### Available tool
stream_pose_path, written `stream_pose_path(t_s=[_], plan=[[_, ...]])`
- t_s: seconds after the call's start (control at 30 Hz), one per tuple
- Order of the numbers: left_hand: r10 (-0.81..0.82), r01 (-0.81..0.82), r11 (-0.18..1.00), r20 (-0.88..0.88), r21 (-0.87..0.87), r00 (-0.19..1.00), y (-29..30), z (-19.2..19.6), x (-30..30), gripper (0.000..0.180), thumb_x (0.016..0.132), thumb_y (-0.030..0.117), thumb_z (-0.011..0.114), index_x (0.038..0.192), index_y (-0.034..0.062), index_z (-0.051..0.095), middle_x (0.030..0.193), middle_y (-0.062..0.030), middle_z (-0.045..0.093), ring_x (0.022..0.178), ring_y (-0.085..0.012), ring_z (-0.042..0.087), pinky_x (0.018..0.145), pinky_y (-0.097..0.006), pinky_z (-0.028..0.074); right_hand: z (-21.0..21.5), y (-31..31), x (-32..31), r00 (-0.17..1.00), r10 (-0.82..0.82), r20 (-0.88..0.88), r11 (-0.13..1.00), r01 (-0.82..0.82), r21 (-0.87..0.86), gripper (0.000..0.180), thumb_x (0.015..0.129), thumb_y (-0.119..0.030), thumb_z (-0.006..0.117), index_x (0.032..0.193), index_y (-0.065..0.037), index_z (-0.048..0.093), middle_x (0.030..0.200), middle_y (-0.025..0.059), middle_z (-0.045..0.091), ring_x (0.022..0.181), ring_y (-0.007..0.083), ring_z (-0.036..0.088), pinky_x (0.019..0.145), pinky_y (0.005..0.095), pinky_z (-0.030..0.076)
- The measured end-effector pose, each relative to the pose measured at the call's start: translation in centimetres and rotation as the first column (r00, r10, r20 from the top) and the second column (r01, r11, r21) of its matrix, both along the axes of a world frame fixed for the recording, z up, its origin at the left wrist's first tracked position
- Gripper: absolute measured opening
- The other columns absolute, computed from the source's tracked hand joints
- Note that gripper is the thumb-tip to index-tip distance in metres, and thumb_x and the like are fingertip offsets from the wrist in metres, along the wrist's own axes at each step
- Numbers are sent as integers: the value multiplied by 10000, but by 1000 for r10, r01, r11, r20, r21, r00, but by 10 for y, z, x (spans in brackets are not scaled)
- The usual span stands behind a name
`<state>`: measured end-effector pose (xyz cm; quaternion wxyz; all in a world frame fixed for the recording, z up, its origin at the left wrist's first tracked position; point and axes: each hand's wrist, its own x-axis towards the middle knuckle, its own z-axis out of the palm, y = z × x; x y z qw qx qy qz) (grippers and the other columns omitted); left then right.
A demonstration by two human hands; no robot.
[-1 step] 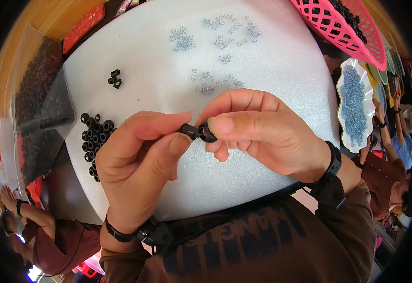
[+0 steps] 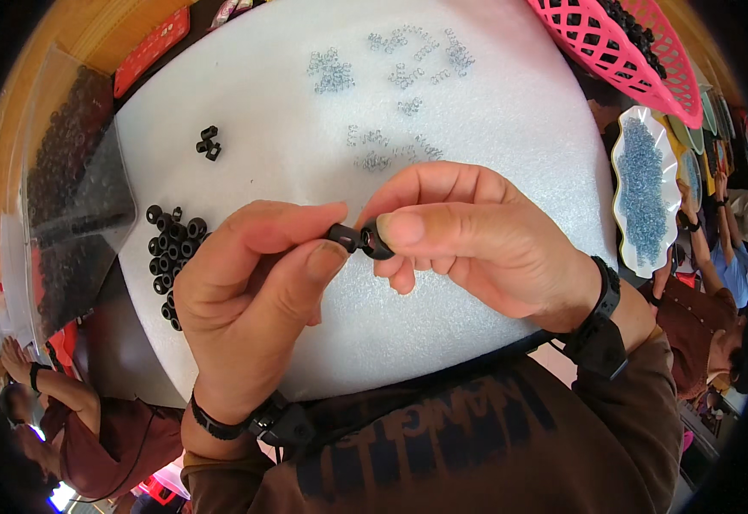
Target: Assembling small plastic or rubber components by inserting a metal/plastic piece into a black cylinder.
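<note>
Above the white tabletop (image 2: 528, 137), left hand (image 2: 241, 308) had fingers clamped on black cylinder (image 2: 341, 236), right hand (image 2: 498, 248) likewise on rounded black piece (image 2: 380, 248), both touching

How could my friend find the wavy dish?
Start at the big white mat, then go past its right edge, beyond the right hand. Just below the pink basket in the picture sits the dish, holding tiny bluish pieces. Its wavy rim is white, unlike the basket's holey pink sides.

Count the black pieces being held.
2: one black piece in the left grip, another black piece in the right grip. More could be hidden inside either grip.
</note>
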<state>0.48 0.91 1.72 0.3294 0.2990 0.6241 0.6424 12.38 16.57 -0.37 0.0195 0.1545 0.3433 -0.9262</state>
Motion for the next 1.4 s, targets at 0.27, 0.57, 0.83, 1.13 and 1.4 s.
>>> stream_pose_path(t_s=[0.27, 0.57, 0.83, 1.13, 1.4], plan=[[9, -9, 1000, 0, -11, 1000, 1, 1, 1, 178, 831, 9, 638, 1002, -35, 630, 860, -42, 596, 580, -24, 467, 494, -153, 348, -1, -1, 1, 999, -1, -48, 1000, 2, 20, 235, 876, -140, 606, 1043, 23, 586, 845, 86, 624, 751, 138, 598, 691, 260, 493], [53, -56, 998, -134, -15, 990, -1, 1, 4, 189, 808, -35, 645, 996, -41, 628, 847, -52, 587, 579, -38, 476, 505, -165, 357, 3, -7, 1, 997, -66, -50, 995, 69, 65, 189, 849, -88, 638, 1008, 6, 599, 879, 73, 639, 786, 107, 602, 711, 236, 501], [15, -32, 999, -348, -43, 937, -5, -1, 2, 212, 769, -24, 679, 976, -34, 634, 832, -70, 620, 665, -113, 547, 578, -217, 410, 1, -9, 1, 992, -86, -91, 990, 96, 102, 167, 843, -56, 642, 995, 1, 599, 898, 58, 637, 817, 88, 594, 740, 222, 492], [17, -57, 993, -356, -101, 934, -1, 0, 6, 201, 760, -46, 672, 958, -36, 645, 765, -66, 597, 630, -110, 535, 547, -218, 401, -6, -10, 6, 966, -70, -249, 870, 182, 459, 191, 822, 72, 608, 999, 10, 573, 973, 76, 593, 896, 111, 575, 776, 235, 481], [-39, 0, 994, -364, -107, 931, -2, 3, 2, 238, 738, -49, 689, 970, -24, 646, 770, -70, 607, 610, -111, 552, 514, -226, 411, -1, -10, 5, 981, -93, -170, 987, 114, 116, 168, 827, 46, 615, 988, 10, 584, 964, 94, 617, 885, 127, 593, 777, 247, 490]])
